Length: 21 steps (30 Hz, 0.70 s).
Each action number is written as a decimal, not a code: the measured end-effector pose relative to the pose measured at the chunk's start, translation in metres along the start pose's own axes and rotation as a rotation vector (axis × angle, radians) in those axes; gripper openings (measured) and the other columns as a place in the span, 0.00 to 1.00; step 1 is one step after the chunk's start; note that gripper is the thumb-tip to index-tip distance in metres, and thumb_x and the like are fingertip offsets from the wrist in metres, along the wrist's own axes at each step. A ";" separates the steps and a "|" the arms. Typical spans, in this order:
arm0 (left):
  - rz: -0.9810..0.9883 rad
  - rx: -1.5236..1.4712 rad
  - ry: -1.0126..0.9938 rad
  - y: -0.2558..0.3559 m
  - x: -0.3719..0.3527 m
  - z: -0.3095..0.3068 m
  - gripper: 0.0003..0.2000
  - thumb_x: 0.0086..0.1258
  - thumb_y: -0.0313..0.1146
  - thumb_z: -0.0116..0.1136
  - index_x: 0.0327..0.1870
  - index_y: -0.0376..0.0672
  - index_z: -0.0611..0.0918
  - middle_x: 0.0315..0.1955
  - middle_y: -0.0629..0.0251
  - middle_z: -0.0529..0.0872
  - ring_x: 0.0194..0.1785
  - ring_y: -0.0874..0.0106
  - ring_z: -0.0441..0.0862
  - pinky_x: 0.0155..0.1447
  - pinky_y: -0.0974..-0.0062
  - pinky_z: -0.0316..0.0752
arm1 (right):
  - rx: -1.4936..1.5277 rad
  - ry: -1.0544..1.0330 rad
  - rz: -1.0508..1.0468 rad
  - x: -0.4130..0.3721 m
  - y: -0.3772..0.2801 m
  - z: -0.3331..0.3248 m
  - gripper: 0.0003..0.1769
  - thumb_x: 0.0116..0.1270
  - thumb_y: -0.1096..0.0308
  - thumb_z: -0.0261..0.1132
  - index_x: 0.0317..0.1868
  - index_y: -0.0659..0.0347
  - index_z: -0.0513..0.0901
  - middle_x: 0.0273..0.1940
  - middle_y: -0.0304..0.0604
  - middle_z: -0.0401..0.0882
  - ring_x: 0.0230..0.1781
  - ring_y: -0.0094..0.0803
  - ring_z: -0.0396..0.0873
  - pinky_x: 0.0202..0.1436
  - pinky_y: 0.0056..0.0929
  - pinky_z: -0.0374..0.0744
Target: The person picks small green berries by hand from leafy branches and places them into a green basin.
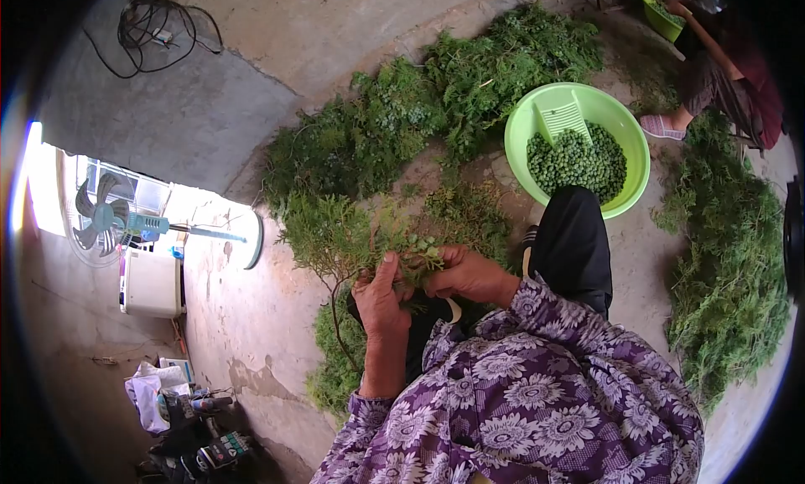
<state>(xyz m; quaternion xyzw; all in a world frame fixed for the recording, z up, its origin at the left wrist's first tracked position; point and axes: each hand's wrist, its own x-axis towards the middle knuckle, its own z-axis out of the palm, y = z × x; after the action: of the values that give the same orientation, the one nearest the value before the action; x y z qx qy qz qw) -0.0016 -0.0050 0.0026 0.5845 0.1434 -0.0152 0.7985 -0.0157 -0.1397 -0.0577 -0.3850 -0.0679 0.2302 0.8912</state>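
Note:
My left hand (383, 306) is closed around a leafy evergreen branch (331, 237) with flat, scaly sprays, its thumb pointing up. My right hand (471, 276) pinches the sprigs at the branch's right end, close beside the left hand. Its fingertips are partly hidden by the leaves. Ahead and to the right, a light green plastic basin (641, 161) with a ribbed washboard part (560, 118) stands on the floor. Many small green cones or berries (579, 164) lie in it. My knee covers part of its near rim.
Cut evergreen branches lie in a long heap (394, 107) ahead and another heap (725, 266) at right. A person (721, 82) sits at upper right, a hand at a smaller green basin (662, 19). A fan (105, 216) and a coiled cable (155, 31) are at left.

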 end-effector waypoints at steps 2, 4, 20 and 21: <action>0.004 -0.002 0.008 -0.001 0.000 0.000 0.08 0.54 0.30 0.64 0.24 0.41 0.74 0.17 0.69 0.74 0.14 0.79 0.67 0.14 0.81 0.58 | -0.096 0.026 -0.017 0.000 -0.001 0.002 0.12 0.56 0.76 0.59 0.43 0.61 0.77 0.26 0.34 0.76 0.23 0.15 0.69 0.25 0.15 0.67; -0.013 0.032 0.023 0.000 -0.002 0.002 0.09 0.54 0.30 0.64 0.25 0.40 0.74 0.18 0.68 0.74 0.14 0.79 0.67 0.14 0.81 0.57 | -0.192 0.089 -0.057 -0.002 -0.002 0.006 0.09 0.59 0.69 0.61 0.40 0.61 0.78 0.22 0.33 0.74 0.21 0.16 0.69 0.24 0.16 0.67; -0.044 0.038 -0.022 -0.015 -0.006 -0.005 0.08 0.56 0.27 0.62 0.23 0.43 0.72 0.17 0.70 0.73 0.15 0.80 0.66 0.16 0.81 0.59 | -0.858 0.356 -0.386 0.015 0.013 -0.012 0.12 0.55 0.64 0.60 0.35 0.64 0.77 0.26 0.50 0.77 0.24 0.38 0.75 0.31 0.33 0.73; -0.041 0.031 -0.025 -0.014 -0.007 -0.004 0.08 0.56 0.27 0.62 0.24 0.43 0.72 0.17 0.70 0.73 0.15 0.80 0.66 0.16 0.81 0.59 | -0.930 0.328 -0.497 0.016 0.015 -0.014 0.11 0.55 0.64 0.60 0.32 0.65 0.77 0.25 0.53 0.76 0.26 0.43 0.76 0.31 0.37 0.73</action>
<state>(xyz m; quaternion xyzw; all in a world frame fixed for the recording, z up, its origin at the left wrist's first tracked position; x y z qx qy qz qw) -0.0120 -0.0071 -0.0097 0.5934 0.1453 -0.0410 0.7906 -0.0026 -0.1327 -0.0793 -0.7411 -0.1116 -0.1041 0.6538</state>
